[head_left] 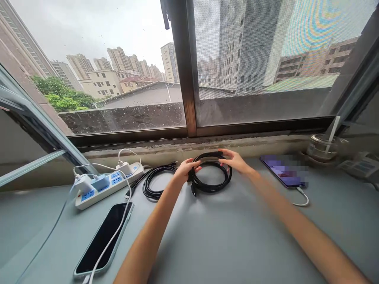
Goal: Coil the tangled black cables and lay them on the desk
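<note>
And here are both hands on the looped black cable, the left hand (187, 170) clamped on its left side and the right hand (234, 161) gripping its upper right! The looped black cable (211, 188) is held at the back of the counter (225, 236), below the window frame (192, 98), with a second black coil (146, 189) lying just left, near the power strip (108, 187).

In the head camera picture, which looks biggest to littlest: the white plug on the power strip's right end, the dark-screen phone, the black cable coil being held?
1. dark-screen phone, though being nearer the camera may help
2. black cable coil, by its outline
3. white plug
</note>
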Demonstrator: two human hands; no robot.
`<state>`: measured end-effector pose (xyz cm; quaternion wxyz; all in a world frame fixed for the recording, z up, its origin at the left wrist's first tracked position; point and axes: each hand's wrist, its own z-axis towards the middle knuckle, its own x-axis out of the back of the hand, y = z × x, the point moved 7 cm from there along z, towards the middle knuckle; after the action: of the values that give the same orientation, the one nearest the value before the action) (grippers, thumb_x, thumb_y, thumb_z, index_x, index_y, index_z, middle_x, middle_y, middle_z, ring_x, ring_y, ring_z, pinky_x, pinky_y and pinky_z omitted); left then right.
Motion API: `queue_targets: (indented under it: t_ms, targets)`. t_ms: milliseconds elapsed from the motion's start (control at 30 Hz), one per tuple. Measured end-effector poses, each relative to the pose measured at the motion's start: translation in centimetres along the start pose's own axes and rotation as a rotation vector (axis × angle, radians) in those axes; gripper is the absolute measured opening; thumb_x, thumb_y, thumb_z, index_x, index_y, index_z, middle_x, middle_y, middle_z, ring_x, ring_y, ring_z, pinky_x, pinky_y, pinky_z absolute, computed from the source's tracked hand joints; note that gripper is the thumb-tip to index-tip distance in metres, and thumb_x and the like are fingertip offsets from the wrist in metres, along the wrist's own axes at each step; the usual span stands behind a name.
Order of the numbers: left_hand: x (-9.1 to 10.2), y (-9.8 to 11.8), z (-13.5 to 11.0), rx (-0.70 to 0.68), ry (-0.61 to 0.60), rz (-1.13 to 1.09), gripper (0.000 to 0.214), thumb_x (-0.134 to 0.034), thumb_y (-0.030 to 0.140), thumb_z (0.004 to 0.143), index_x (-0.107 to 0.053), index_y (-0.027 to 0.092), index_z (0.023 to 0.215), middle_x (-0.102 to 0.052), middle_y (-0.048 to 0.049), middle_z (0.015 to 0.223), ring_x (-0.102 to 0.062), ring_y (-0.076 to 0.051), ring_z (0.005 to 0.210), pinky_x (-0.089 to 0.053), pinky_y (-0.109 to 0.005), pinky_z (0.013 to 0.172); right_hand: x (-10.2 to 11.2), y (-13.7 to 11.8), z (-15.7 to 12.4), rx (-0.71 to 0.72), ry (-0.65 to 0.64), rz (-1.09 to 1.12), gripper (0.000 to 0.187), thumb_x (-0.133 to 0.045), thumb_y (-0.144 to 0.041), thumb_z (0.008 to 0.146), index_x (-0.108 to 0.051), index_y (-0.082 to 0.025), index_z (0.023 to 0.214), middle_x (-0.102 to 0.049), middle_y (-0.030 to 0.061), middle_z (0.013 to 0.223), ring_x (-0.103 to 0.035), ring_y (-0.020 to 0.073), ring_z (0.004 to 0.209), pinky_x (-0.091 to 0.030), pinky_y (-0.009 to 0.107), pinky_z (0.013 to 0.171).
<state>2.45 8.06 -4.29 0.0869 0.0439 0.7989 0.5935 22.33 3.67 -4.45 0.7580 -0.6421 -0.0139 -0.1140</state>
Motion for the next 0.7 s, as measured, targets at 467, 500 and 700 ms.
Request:
queue_targets:
  t_ms: [467, 500, 700]
  targets:
    - [-0.3, -0.9, -0.1, -0.482, 0.245, 1.055, 0.044, -0.045, 0.001, 0.074, -0.064, 0.019, 0.109, -0.058, -0.0139, 0.109, -0.047, -0.030, 0.113, -0.037, -0.047, 0.096, -0.4, 4.6, 1.5, 0.190, 0.246, -0.234, 0.034, -0.063, -0.012, 0.067, -0.070, -0.025, 0.098, -0.069, 0.0016, 0.097, -0.063, 0.0192, 0.089, -0.050, 0.037, 0.087]
    - [-0.3, -0.9, 0.0, -0.502, 0.251, 1.079, 0.045, -0.044, 0.001, 0.075, -0.064, 0.019, 0.111, -0.058, -0.0138, 0.108, -0.048, -0.030, 0.111, -0.038, -0.046, 0.095, -0.6, 4.7, 1.6, 0.209, 0.242, -0.244, 0.032, -0.063, -0.011, 0.069, -0.069, -0.024, 0.098, -0.069, 0.0021, 0.098, -0.063, 0.0178, 0.088, -0.050, 0.036, 0.087]
    - [0.4, -1.1, 0.3, -0.626, 0.308, 1.087, 0.042, -0.047, 0.009, 0.078, -0.064, 0.017, 0.115, -0.059, -0.0123, 0.105, -0.051, -0.027, 0.106, -0.042, -0.040, 0.094, -0.7, 4.5, 1.5, 0.304, 0.291, -0.307, 0.019, -0.060, -0.023, 0.085, -0.064, -0.014, 0.102, -0.066, 0.0056, 0.100, -0.062, 0.0158, 0.090, -0.049, 0.038, 0.086]
